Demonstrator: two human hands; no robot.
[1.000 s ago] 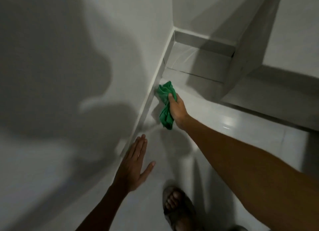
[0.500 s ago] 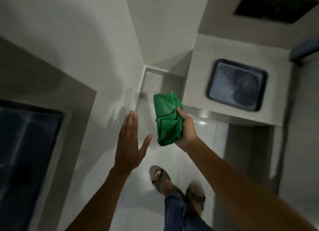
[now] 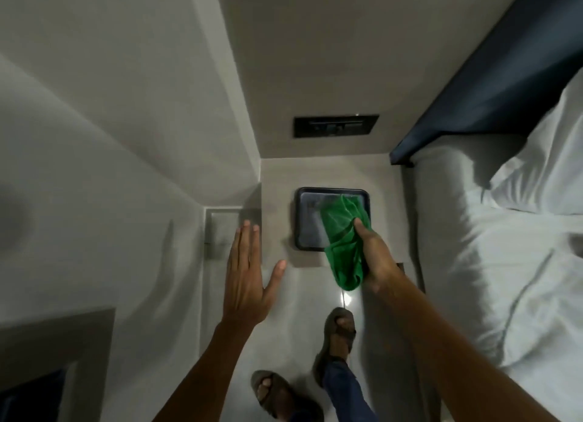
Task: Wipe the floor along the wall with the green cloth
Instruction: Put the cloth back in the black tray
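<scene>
I have the green cloth (image 3: 345, 248) bunched in my right hand (image 3: 373, 257), fingers curled tight around its middle, thumb on top. It hangs loose from my grip, a fold spilling above my thumb and a thicker wad drooping below my palm, up in the air and clear of the floor (image 3: 303, 301). Past my fingertips it overlaps the dark tray (image 3: 307, 219) on the low bedside ledge (image 3: 277, 182), though I cannot tell whether it touches it.

My left hand (image 3: 249, 276) is empty, fingers straight and together, thumb splayed out, held flat beside the wall (image 3: 126, 169) on my left.

Where floor meets wall lies below and to the left of my cloth hand, beyond my left fingertips, running to the corner under the ledge. To wipe it well, I judge I should crouch, bring the cloth down across to that edge, and flatten the wad under my palm so a broad face presses the tile. Then I'd draw it along in one line, knuckles brushing the wall, the left hand bracing there. The hanging tail could snag under my sandal (image 3: 339, 330), so I'd tuck it in first.

The bed (image 3: 504, 264) lies just beyond my right wrist.
</scene>
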